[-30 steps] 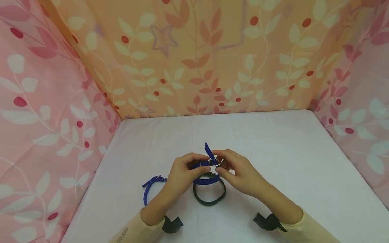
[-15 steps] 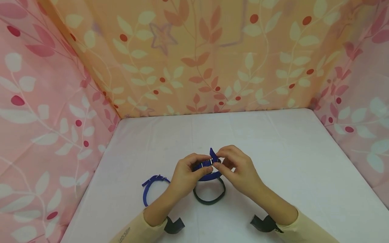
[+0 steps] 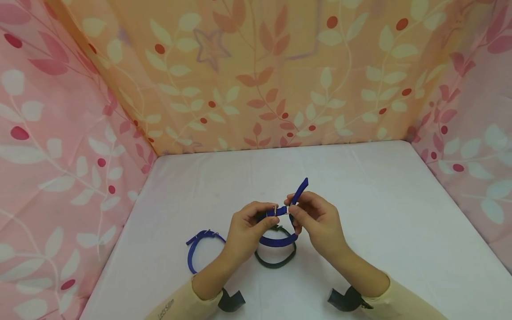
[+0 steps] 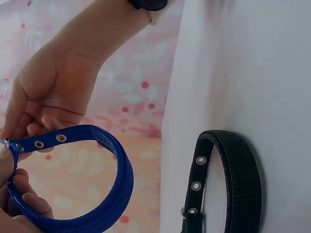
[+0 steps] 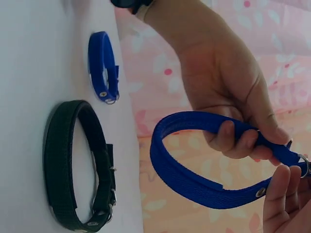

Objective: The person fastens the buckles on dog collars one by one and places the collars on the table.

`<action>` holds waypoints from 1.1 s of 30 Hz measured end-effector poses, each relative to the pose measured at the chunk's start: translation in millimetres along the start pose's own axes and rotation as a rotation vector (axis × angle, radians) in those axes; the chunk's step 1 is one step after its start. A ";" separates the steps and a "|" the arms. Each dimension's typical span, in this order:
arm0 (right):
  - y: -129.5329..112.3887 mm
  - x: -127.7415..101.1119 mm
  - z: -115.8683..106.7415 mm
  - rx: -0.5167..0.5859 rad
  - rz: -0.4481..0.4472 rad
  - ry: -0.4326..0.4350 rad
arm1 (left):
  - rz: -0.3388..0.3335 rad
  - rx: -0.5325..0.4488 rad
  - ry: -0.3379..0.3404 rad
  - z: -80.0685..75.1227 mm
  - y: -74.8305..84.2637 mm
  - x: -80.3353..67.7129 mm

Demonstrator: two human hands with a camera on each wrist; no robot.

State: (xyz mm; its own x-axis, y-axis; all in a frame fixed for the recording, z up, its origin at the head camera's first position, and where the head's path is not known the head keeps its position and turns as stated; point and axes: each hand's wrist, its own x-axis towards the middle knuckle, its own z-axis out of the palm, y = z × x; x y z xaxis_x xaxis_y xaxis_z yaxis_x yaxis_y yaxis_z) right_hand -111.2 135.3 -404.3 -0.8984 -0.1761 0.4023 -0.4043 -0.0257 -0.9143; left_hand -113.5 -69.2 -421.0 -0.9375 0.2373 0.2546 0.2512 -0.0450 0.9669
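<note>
On the white tabletop (image 3: 360,195), at the far left, a second blue collar (image 3: 198,249) lies untouched in the same spot as a second ago. Next, the left hand (image 3: 246,229) keeps its curled-finger grip pinched on the buckle end of the blue collar (image 3: 278,240), held in a loop above the tabletop. Beneath it, the black collar (image 3: 276,260) rests flat and unmoved. The right hand (image 3: 316,222) pinches the strap just beside the buckle. The strap's free tail, which stood short and nearly upright before, now reaches farther out, up and to the right, and the loop hangs lower in front of the hands.
</note>
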 end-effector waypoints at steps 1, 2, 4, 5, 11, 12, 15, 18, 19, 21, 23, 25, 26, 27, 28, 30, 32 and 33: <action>-1.1 0.0 -0.3 0.010 0.012 0.004 | 0.005 0.005 -0.007 0.4 0.2 -0.3; -2.1 0.0 -0.7 0.019 0.025 0.009 | 0.010 0.014 -0.014 0.7 0.4 -0.4; -3.9 0.3 -1.4 0.026 0.045 0.019 | 0.016 0.042 -0.027 0.8 1.0 -0.3; -4.6 0.5 -1.9 0.022 0.053 0.029 | 0.012 0.057 -0.037 0.8 1.5 -0.1; -7.6 4.6 -9.9 -0.059 0.030 0.048 | -0.061 0.133 -0.088 0.7 4.1 1.9; -7.8 6.0 -12.2 -0.107 0.003 0.025 | -0.066 0.133 -0.094 0.9 4.1 2.3; -9.3 10.0 -19.1 -0.268 -0.114 -0.065 | -0.063 0.094 -0.101 1.8 3.3 3.1; -12.0 13.6 -24.6 -0.384 -0.228 -0.110 | -0.051 0.038 -0.097 2.9 1.2 2.5; -13.0 14.4 -25.7 -0.388 -0.243 -0.116 | -0.046 0.024 -0.095 3.3 0.8 2.0; -15.1 15.7 -26.5 -0.365 -0.247 -0.127 | -0.037 0.010 -0.092 3.7 -0.7 0.9; -16.7 15.7 -26.0 -0.304 -0.227 -0.139 | -0.027 0.014 -0.083 3.9 -1.4 0.0; -17.4 15.3 -24.9 -0.226 -0.207 -0.149 | -0.026 0.007 -0.072 4.2 -1.4 -0.5; -18.0 15.0 -24.3 -0.191 -0.199 -0.153 | -0.030 0.003 -0.062 4.4 -1.5 -0.6; -17.9 14.6 -24.2 -0.175 -0.194 -0.153 | -0.032 0.000 -0.050 4.7 -1.0 -0.7; -18.1 14.5 -24.2 -0.178 -0.196 -0.149 | -0.033 -0.002 -0.040 5.0 -0.5 -0.9; -18.0 15.3 -24.7 -0.234 -0.215 -0.146 | -0.029 -0.013 -0.024 6.0 0.1 -1.1; -17.5 16.4 -25.9 -0.338 -0.245 -0.142 | -0.012 -0.006 -0.014 7.0 -0.8 -1.4; -17.0 17.0 -26.4 -0.392 -0.262 -0.140 | -0.001 -0.001 -0.014 7.6 -1.7 -1.6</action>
State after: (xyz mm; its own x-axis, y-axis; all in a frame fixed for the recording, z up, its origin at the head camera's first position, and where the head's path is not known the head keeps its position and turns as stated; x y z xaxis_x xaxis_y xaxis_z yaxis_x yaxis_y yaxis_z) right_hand -124.2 158.7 -380.7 -0.7373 -0.3444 0.5812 -0.6717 0.2813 -0.6853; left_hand -110.6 -62.2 -423.2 -0.9342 0.2512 0.2534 0.2501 -0.0455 0.9671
